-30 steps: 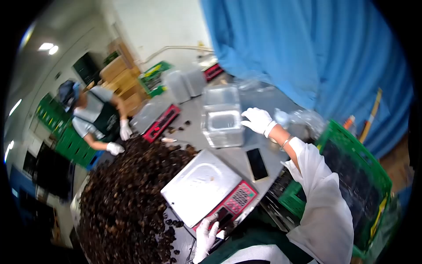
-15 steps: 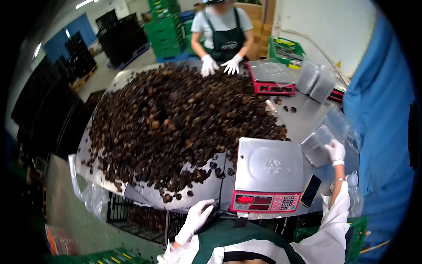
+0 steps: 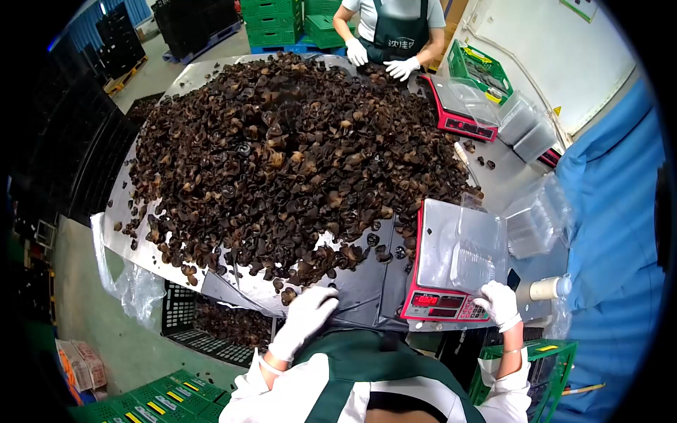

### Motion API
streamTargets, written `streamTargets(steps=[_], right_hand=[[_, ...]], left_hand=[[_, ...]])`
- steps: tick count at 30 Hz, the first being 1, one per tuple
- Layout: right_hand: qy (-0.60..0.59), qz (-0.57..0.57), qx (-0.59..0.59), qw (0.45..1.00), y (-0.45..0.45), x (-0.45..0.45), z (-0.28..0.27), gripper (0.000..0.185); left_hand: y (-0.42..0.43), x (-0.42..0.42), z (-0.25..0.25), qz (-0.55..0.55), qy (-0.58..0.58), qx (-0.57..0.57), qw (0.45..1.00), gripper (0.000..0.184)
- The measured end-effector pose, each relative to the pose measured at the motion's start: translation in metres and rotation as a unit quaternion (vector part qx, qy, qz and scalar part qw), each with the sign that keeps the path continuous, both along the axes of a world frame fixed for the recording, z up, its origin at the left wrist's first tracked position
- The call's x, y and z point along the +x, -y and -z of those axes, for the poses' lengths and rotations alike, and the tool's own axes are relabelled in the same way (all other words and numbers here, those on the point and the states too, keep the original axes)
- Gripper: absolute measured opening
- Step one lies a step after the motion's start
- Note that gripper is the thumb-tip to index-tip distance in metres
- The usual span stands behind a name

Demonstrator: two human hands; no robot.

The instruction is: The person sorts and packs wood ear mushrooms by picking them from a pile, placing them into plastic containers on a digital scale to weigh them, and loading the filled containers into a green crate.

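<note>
My left hand point(image 3: 309, 317), in a white glove, is open and empty at the table's front edge, just short of the dark wood ear mushrooms point(image 3: 289, 169) heaped there. At the right, my gloved right hand point(image 3: 499, 306) grips the near end of a clear plastic container point(image 3: 471, 262). The container lies over the steel plate of a red digital scale point(image 3: 441, 247), whose red display is lit. My fingers partly cover the scale's keypad. A phone point(image 3: 513, 280) lies beside the scale, partly hidden.
Clear containers point(image 3: 536, 218) are stacked right of the scale, near a white bottle point(image 3: 550, 287). Across the table, a co-worker's gloved hands point(image 3: 402, 68) touch the heap beside a second scale point(image 3: 462, 106). Black crate point(image 3: 180, 310) and green crates point(image 3: 162, 398) stand below.
My right hand has moved from the container stack to the scale, bringing a clear container onto its plate. My left hand has moved slightly forward toward the heap. The view has shifted.
</note>
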State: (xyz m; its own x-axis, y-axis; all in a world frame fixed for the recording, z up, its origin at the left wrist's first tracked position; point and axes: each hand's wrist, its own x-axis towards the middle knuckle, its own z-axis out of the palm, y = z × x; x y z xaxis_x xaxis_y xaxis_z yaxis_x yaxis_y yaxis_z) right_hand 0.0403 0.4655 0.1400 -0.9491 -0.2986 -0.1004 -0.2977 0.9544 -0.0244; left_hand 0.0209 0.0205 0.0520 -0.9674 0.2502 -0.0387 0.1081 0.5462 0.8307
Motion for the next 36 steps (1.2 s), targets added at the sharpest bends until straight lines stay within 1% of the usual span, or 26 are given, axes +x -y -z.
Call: streamTargets(steps=[1,2,3,4,5,7,8,9,11,12,13,14,15,17,18,20,22,25,27,28,29,31,33,34,35,36], right_hand=[[-0.064,0.027,-0.057,0.996,0.020,0.001,-0.011,0.022],[-0.128,0.054,-0.113,0.984,0.042,0.002,-0.021,0.023],[-0.109,0.123,-0.187,0.969,0.064,0.000,-0.029,0.021],[-0.100,0.127,-0.232,0.959,0.085,-0.006,-0.028,0.018],[-0.092,0.132,-0.277,0.947,0.107,-0.014,-0.025,0.015],[-0.128,0.030,-0.336,0.933,0.149,-0.041,0.007,0.011],[-0.057,0.060,-0.379,0.922,0.174,-0.053,0.020,0.011],[-0.079,-0.007,-0.380,0.922,0.193,-0.069,0.044,0.013],[-0.060,0.008,-0.345,0.937,0.231,-0.092,0.095,0.025],[-0.099,-0.017,-0.313,0.945,0.249,-0.098,0.107,0.032],[-0.136,-0.041,-0.279,0.950,0.264,-0.102,0.117,0.039],[-0.080,-0.021,-0.230,0.970,0.273,-0.100,0.127,0.049],[-0.104,-0.036,-0.184,0.977,0.278,-0.096,0.134,0.037],[-0.098,-0.043,-0.190,0.976,0.271,-0.079,0.155,0.026],[-0.096,-0.033,-0.175,0.979,0.268,-0.068,0.147,0.015],[-0.086,-0.033,-0.188,0.978,0.253,-0.049,0.141,0.007],[-0.072,-0.014,-0.240,0.968,0.239,-0.037,0.132,0.008],[-0.043,0.063,-0.326,0.942,0.235,-0.049,0.110,0.010],[-0.100,0.069,-0.362,0.924,0.242,-0.074,0.113,0.008],[-0.150,0.046,-0.350,0.924,0.249,-0.089,0.119,0.007],[-0.173,0.012,-0.301,0.938,0.255,-0.103,0.126,0.011],[-0.156,0.003,-0.230,0.961,0.270,-0.126,0.142,0.017],[-0.132,-0.024,-0.134,0.982,0.277,-0.136,0.156,0.020],[-0.123,-0.030,-0.124,0.984,0.275,-0.139,0.155,0.019],[-0.083,-0.022,-0.145,0.986,0.271,-0.140,0.154,0.017],[-0.097,-0.012,-0.214,0.972,0.270,-0.135,0.147,0.017]], left_hand=[[0.013,-0.007,0.002,-0.033,-0.018,-0.012,0.999,0.023],[0.023,-0.014,0.010,-0.071,-0.022,0.007,0.997,0.022],[0.032,-0.022,0.023,-0.108,-0.025,0.025,0.994,0.022],[0.038,-0.032,0.039,-0.129,-0.021,0.079,0.988,0.021],[0.040,-0.041,0.044,-0.136,-0.013,0.086,0.987,0.022],[0.037,-0.059,0.042,-0.097,-0.129,-0.014,0.987,0.026],[0.034,-0.066,0.053,-0.073,-0.206,-0.078,0.973,0.032],[0.029,-0.071,0.054,-0.051,-0.242,-0.095,0.964,0.033],[0.020,-0.072,0.052,0.020,-0.203,-0.155,0.967,0.030],[0.015,-0.069,0.055,0.034,-0.211,-0.147,0.966,0.027],[0.013,-0.067,0.060,0.073,-0.192,-0.183,0.962,0.023],[0.015,-0.061,0.066,0.103,-0.198,-0.150,0.963,0.020],[0.017,-0.052,0.070,0.133,-0.203,-0.116,0.963,0.018],[0.025,-0.038,0.072,0.192,-0.176,-0.072,0.963,0.012],[0.031,-0.032,0.074,0.212,-0.205,-0.054,0.954,0.013],[0.041,-0.023,0.068,0.168,-0.134,-0.005,0.976,0.014],[0.051,-0.020,0.048,0.106,-0.060,0.058,0.991,0.015],[0.057,-0.026,0.047,0.003,-0.039,0.102,0.994,0.012],[0.057,-0.032,0.055,-0.063,-0.013,0.125,0.990,0.013],[0.057,-0.037,0.054,-0.078,-0.012,0.119,0.990,0.013],[0.056,-0.040,0.052,-0.093,-0.011,0.112,0.989,0.014],[0.055,-0.042,0.054,-0.111,-0.011,0.135,0.984,0.014],[0.058,-0.043,0.047,-0.145,0.048,0.170,0.974,0.014],[0.062,-0.041,0.041,-0.138,0.087,0.203,0.966,0.014],[0.066,-0.036,0.042,-0.117,0.106,0.237,0.958,0.015],[0.069,-0.030,0.036,-0.127,0.167,0.277,0.938,0.017]])
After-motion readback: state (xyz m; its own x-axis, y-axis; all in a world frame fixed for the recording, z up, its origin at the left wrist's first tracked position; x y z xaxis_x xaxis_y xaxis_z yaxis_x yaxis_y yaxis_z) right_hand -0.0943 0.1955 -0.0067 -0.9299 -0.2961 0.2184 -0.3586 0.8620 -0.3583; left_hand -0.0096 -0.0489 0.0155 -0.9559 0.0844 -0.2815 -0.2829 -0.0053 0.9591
